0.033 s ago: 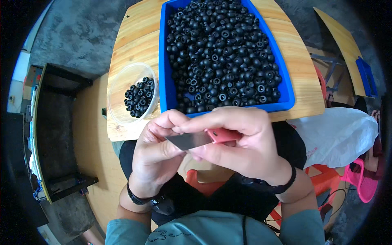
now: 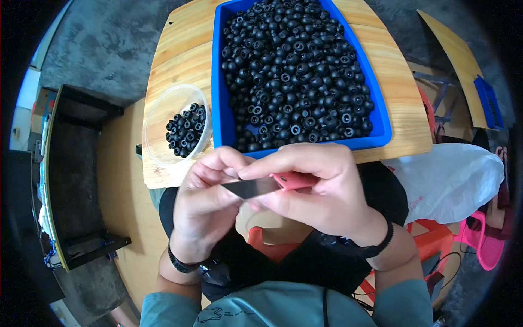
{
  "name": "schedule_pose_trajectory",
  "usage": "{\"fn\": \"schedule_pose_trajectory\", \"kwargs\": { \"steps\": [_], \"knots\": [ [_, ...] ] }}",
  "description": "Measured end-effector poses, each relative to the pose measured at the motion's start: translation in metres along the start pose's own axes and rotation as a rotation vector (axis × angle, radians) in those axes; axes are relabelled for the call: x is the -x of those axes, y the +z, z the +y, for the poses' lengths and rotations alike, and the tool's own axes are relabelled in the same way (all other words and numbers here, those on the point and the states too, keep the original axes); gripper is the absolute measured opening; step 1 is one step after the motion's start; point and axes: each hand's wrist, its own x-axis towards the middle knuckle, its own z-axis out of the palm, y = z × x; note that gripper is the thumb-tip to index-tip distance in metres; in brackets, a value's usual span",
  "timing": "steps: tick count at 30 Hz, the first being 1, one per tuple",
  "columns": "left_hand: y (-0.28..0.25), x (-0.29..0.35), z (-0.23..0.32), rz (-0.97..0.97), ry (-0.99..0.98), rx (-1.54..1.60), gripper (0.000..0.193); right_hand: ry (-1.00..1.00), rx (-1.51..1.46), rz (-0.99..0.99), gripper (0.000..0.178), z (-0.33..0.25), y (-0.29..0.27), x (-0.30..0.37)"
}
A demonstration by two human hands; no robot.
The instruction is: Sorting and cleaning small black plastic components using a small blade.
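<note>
A utility knife (image 2: 294,180) with a red handle and a wide, angled metal blade is gripped in my right hand (image 2: 327,191). Its blade points left, toward my left hand (image 2: 204,201), whose fingers are closed in a pinch beside the tip. What those fingers hold, if anything, is mostly hidden; only a small dark spot shows near the fingertips. Just beyond both hands lies a blue tray (image 2: 305,147) heaped with small round black parts (image 2: 294,71), many with a hole in one end. To its left, a clear round tub (image 2: 155,131) contains several similar black pieces (image 2: 186,131).
The wooden table (image 2: 180,49) carries the tray and the tub. A white plastic bag (image 2: 452,177) rests by my right side, near a pink chair (image 2: 479,240). Far left stands a dark shelf frame (image 2: 76,180). Another wooden tabletop (image 2: 452,60) with a blue tray is at the far right.
Both hands and the knife have shifted very slightly left. The grip on the knife is the same.
</note>
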Motion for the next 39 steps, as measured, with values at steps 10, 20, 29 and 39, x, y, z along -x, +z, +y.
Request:
{"fn": "schedule_pose_trajectory", "kwargs": {
  "steps": [10,20,29,39],
  "knots": [
    [-0.077,-0.005,0.059,0.537,0.122,-1.348,0.008,0.022,0.056,0.305,0.009,-0.008,-0.036,-0.015],
    [-0.003,-0.081,0.015,0.152,0.264,-2.178,0.024,-0.085,0.066,0.378,0.009,0.003,-0.048,-0.033],
    [0.013,-0.089,-0.002,0.27,0.035,-2.392,0.018,-0.198,0.084,0.392,0.008,-0.004,-0.046,-0.032],
    [0.036,-0.04,0.016,0.113,0.233,-0.895,0.021,-0.082,0.057,0.297,0.009,-0.009,-0.032,-0.02]
  ]
}}
